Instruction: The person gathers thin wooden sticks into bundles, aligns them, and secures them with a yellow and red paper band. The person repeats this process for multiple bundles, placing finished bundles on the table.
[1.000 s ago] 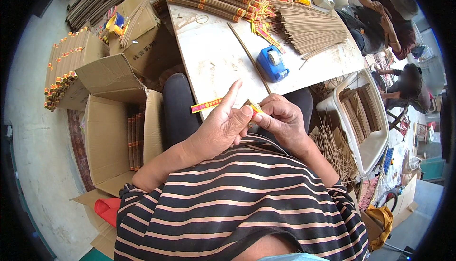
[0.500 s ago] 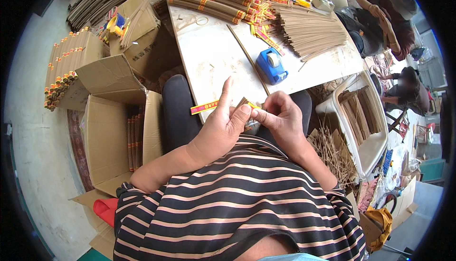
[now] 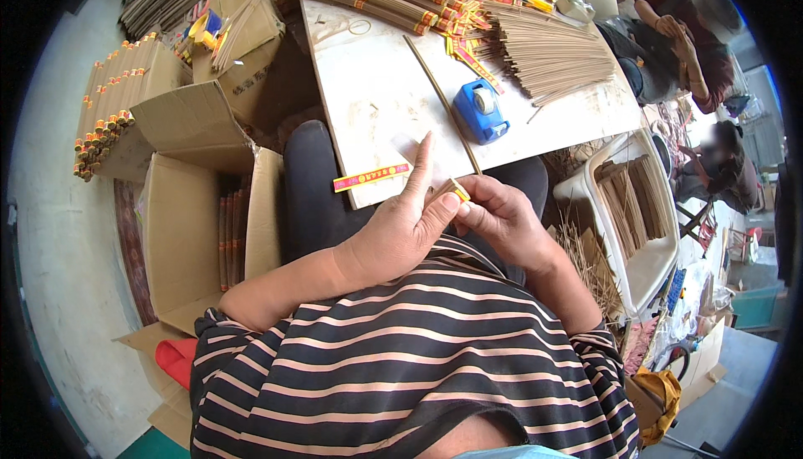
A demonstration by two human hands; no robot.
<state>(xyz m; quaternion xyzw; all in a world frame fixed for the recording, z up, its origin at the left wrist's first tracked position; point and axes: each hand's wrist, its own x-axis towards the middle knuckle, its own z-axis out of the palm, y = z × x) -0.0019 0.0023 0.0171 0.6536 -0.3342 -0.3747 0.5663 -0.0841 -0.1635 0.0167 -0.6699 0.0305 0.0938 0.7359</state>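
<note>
Close to my body, at the table's near edge, my left hand point(image 3: 406, 229) and my right hand point(image 3: 510, 216) meet on a small bundle of brown incense sticks point(image 3: 448, 188). A yellow and red paper band point(image 3: 461, 194) shows at the bundle's end between both thumbs. My left index finger points up and away, while its thumb presses the bundle. Curled fingers of my right hand hold the banded end; most of the bundle is hidden. A red and yellow label strip point(image 3: 370, 178) lies left of my left hand. Beyond my right hand stands a blue tape dispenser point(image 3: 481, 114).
A long thin rod point(image 3: 439, 95) lies beside the dispenser. Banded incense bundles point(image 3: 368, 6) and loose sticks point(image 3: 548, 53) cover the table's far side. An open carton point(image 3: 188, 233) stands left, a white tub point(image 3: 640, 279) right. Another person's hands point(image 3: 676, 34) show at far right.
Both hands have shifted slightly right with the bundle. My right fingers have come down and closed around the banded end. The label strip and dispenser stay on the table.
</note>
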